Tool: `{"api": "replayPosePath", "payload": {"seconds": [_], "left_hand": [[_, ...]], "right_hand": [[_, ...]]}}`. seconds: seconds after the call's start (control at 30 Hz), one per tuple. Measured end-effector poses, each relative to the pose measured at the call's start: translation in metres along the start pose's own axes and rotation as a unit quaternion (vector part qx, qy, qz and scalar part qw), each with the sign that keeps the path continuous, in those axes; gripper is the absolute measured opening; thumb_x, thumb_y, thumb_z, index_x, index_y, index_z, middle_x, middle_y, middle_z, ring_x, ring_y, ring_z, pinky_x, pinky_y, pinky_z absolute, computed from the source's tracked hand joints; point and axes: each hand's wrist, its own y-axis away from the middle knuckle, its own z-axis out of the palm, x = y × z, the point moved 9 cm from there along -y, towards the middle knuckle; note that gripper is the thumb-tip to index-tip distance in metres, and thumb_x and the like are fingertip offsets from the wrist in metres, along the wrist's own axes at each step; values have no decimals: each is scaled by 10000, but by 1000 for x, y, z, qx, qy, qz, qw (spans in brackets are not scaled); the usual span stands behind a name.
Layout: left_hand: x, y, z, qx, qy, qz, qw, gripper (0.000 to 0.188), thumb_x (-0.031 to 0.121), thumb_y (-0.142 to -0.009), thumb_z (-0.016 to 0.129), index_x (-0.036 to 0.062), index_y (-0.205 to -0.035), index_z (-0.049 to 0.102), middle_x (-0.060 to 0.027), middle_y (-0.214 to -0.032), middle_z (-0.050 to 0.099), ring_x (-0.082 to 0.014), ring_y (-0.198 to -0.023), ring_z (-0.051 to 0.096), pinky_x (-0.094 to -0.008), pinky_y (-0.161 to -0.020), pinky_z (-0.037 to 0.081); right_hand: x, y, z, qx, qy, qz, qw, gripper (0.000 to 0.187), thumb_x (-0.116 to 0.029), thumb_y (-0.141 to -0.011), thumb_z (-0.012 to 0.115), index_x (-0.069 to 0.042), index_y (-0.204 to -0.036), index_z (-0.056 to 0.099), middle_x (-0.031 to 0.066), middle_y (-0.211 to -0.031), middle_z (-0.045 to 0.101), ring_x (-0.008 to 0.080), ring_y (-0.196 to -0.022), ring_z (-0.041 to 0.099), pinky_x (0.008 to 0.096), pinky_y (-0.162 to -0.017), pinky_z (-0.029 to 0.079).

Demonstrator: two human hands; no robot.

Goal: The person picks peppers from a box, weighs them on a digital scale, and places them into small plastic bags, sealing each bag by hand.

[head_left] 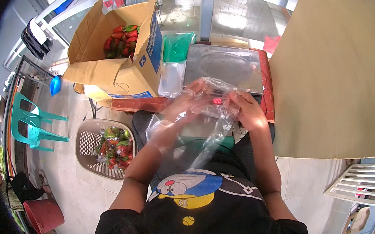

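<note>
A clear plastic bag is spread between my hands, in front of a steel-topped weighing scale with a lit red display. My right hand pinches the bag's upper edge between thumb and fingers. On the other side, my left hand is closed on the bag's upper part. Film drapes over the left wrist and forearm; whether that hand is inside the bag or behind it, I cannot tell. Nothing shows inside the bag.
Left of the scale, a cardboard box holds red and green peppers. Green plastic and clear plastic sheets lie between. A basket of bagged peppers, a teal chair and a tan board stand around me.
</note>
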Motion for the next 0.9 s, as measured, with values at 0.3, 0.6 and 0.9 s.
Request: {"api": "replayPosePath", "payload": {"seconds": [0.3,0.6,0.9], "left_hand": [[-6,16,19,-21,-397,-151,905,247,225,-938,624,65,-1127,632,25,-975,655,-87,-924,598,-256,-825,476],[3,12,12,67,-113,-73,989,244,260,-941,614,65,-1087,606,-27,-925,635,-138,-880,618,-299,-838,494],[17,30,15,46,-248,-71,965,184,254,-951,593,84,-1020,583,18,-866,588,-72,-775,551,-230,-693,437]], "right_hand": [[-16,1,15,-271,-371,-10,888,203,-275,-1001,522,-89,-988,601,-3,-832,595,112,-787,574,249,-736,463],[-12,1,8,22,-17,52,998,254,-289,-994,520,-67,-1009,642,14,-788,603,84,-673,522,240,-644,442],[9,7,22,-152,-18,36,988,224,-181,-855,680,-66,-1031,600,14,-790,607,85,-670,550,240,-598,433]]}}
